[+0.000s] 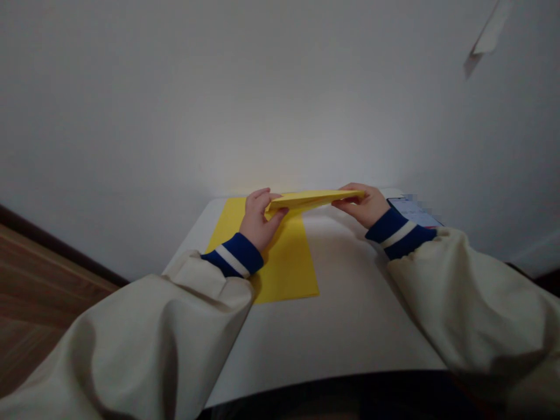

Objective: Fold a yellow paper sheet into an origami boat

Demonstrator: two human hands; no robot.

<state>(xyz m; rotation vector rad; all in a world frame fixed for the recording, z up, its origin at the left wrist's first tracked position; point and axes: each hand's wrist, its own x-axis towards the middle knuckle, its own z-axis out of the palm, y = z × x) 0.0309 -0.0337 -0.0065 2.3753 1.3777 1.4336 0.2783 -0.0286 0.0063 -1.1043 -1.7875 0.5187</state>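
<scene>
A folded piece of yellow paper (pixel 312 199) is held up above the table, seen nearly edge-on and spanning both hands. My left hand (pixel 258 219) pinches its left end, thumb below and fingers on top. At the other end, my right hand (pixel 365 204) grips the narrower tip between thumb and fingers. Beneath my left hand lies a flat yellow sheet (pixel 291 271) on the table, partly covered by my left hand and sleeve. How the held paper is folded underneath is hidden.
The white table (pixel 341 326) reaches back to a pale wall (pixel 280 87). A phone with a lit screen (pixel 413 211) lies beyond my right cuff. Wooden flooring (pixel 35 297) shows at the left, and a paper strip (pixel 492 32) hangs on the wall at upper right.
</scene>
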